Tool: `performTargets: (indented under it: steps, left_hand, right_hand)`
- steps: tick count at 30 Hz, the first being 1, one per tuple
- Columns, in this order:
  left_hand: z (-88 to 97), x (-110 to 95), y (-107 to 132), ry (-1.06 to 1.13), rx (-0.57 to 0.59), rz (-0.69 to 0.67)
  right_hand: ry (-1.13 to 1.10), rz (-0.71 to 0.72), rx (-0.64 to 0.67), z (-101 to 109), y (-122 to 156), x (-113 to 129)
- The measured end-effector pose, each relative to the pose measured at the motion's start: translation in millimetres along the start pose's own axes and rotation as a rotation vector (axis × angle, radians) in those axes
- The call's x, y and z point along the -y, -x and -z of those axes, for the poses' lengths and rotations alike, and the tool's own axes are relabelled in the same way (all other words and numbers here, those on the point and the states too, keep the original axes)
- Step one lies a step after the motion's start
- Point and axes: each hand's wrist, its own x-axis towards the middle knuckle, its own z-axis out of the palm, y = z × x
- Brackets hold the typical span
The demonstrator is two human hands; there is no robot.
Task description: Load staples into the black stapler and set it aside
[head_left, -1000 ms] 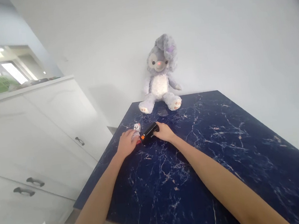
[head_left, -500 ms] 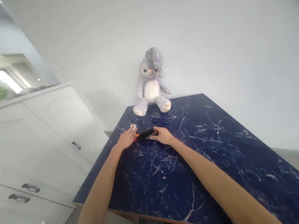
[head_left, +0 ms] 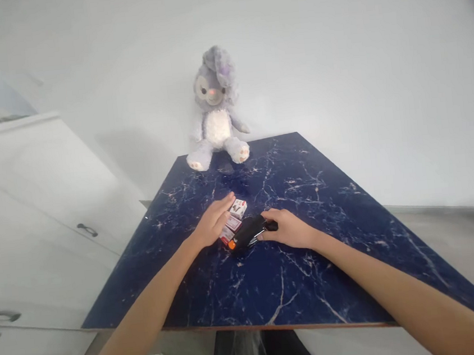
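Black tool [head_left: 249,231] gripped by the right hand [head_left: 290,229]; the left hand [head_left: 211,224], loosely extended, touches small boxes [head_left: 238,208].

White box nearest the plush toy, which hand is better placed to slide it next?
Probably the left hand: it lies beside the white box, while the right hand holds the black tool.

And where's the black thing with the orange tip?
In the head view, the black thing is near the middle, over the blue table, held by the right hand; small boxes are to its left, beside the left hand.
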Motion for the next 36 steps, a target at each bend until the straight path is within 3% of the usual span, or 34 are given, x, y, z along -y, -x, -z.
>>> performTargets:
  steps: [3,8,13,17,20,24,26,29,31,34,36]
  left_hand:
    - [6.0,-10.7,2.7,0.030,-0.073,-0.036]
    - [10.6,-22.5,15.2,-0.052,0.079,-0.073]
    - [1.1,-10.2,11.2,-0.106,0.025,0.040]
    - [-1.3,3.2,13.3,-0.046,-0.060,-0.015]
    - [-2.5,8.7,17.2,-0.052,-0.092,-0.135]
    - [-1.7,11.8,18.5,-0.105,-0.134,-0.228]
    - [2.4,14.9,17.9,-0.132,-0.208,-0.187]
    - [13.3,23.3,17.3,-0.163,-0.308,-0.002]
    - [20.7,29.4,17.6,-0.166,-0.220,0.092]
    - [26.4,33.3,17.9,-0.152,0.045,0.140]
    - [27.6,31.9,17.6,-0.145,0.145,0.168]
  right_hand:
    - [0.015,-0.041,-0.012,-0.1,1.7,-0.8]
    - [0.025,-0.172,-0.130,-6.8,-2.6,-2.0]
    - [-0.037,-0.199,-0.114,-4.9,-0.3,-1.4]
    - [0.009,-0.148,-0.069,0.9,0.6,-3.1]
    - [0.089,-0.089,-0.041,12.1,1.2,-7.2]
    - [0.102,-0.059,0.083,43.2,4.0,-19.0]
    - [0.079,-0.092,0.131,59.8,6.3,-24.8]
    - [0.036,-0.123,0.155,74.6,8.9,-29.7]
    - [0.018,-0.129,0.133,75.9,9.5,-30.0]
    - [0.012,-0.109,0.125,69.6,9.7,-26.6]
    - [0.021,-0.058,0.163,64.0,10.0,-23.4]
